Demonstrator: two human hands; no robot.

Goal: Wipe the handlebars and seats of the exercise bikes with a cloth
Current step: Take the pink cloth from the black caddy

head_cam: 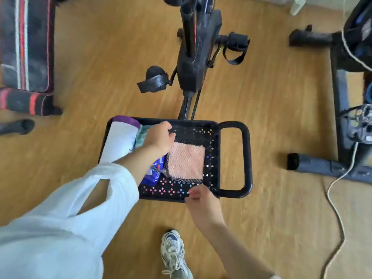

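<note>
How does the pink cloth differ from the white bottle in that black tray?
The pink cloth lies flat and square, knobbly; the white bottle is smooth and round, on its side, purple-capped. The cloth shows almost whole; a sleeve overlaps the bottle's near end. Both lie in the black tray.

pink waffle-textured cloth with dark edging, black perforated basket, purple-capped white bottle, tan wood-grain floor

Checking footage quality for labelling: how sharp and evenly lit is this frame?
Head view: soft, even light, no glare; wide-angle lens bends the edges; the right hand is motion-blurred at its fingertips, while the pink woven cloth in the black perforated tray looks clear.
</note>
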